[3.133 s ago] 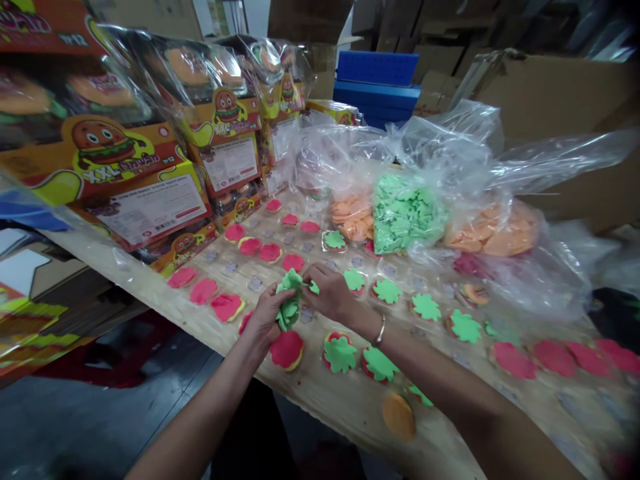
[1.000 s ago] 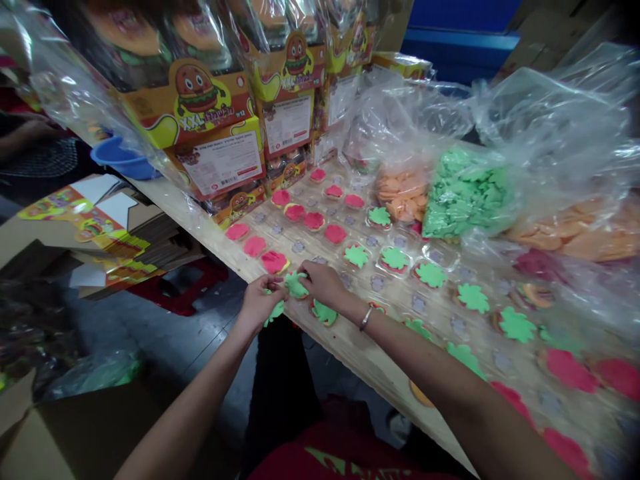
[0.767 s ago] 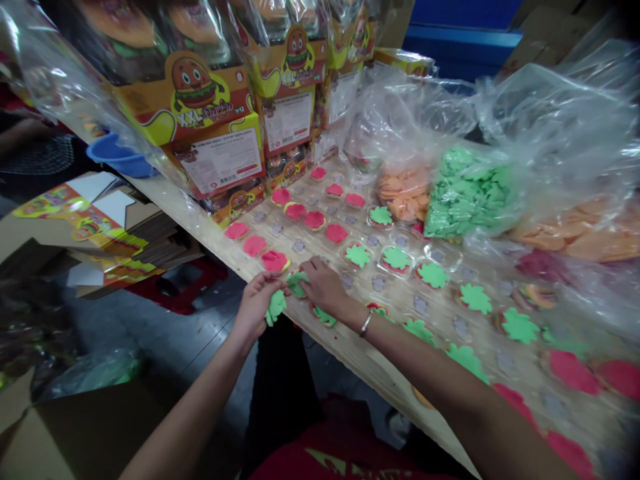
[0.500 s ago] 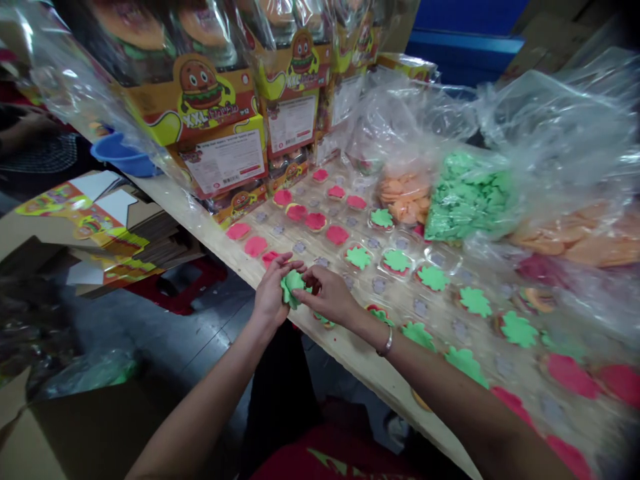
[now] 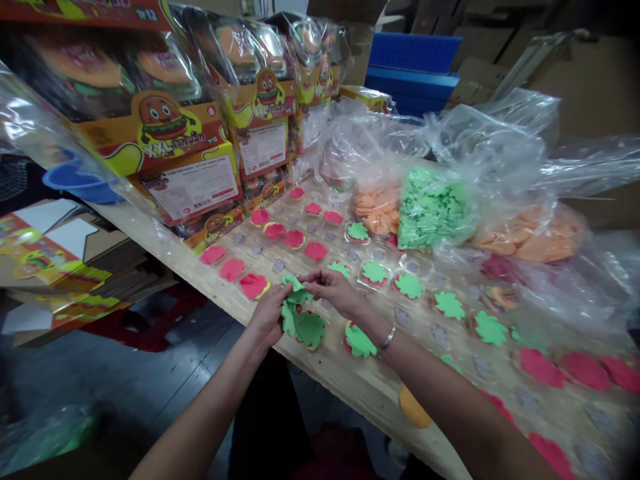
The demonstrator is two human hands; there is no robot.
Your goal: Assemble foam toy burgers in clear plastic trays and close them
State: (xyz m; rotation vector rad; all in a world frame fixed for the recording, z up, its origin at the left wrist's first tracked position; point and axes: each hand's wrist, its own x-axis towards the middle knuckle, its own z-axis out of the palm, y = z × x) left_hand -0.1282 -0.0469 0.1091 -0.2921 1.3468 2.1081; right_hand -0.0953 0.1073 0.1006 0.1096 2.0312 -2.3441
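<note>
My left hand (image 5: 267, 315) is closed round a small stack of green leaf-shaped gummy pieces (image 5: 289, 308) near the table's front edge. My right hand (image 5: 334, 291) pinches the top green piece (image 5: 295, 285) of that stack with thumb and forefinger. Just below the hands a green piece (image 5: 310, 329) lies on a red-and-yellow round, and another green-topped round (image 5: 359, 340) lies beside my right wrist. Bare pink rounds (image 5: 253, 285) lie to the left. Further green-topped rounds (image 5: 409, 285) run off to the right.
Wrapped burger-candy boxes (image 5: 177, 160) stand along the table's left and back. Clear plastic bags hold green pieces (image 5: 433, 208) and orange pieces (image 5: 380, 207) at the back. An orange round (image 5: 413, 408) lies at the wooden table's edge (image 5: 350, 380). Flat cardboard (image 5: 55, 267) lies on the floor left.
My hands have drawn back toward the front edge with the green stack. A green piece now lies on the round below them. The camera has tilted up and shifted.
</note>
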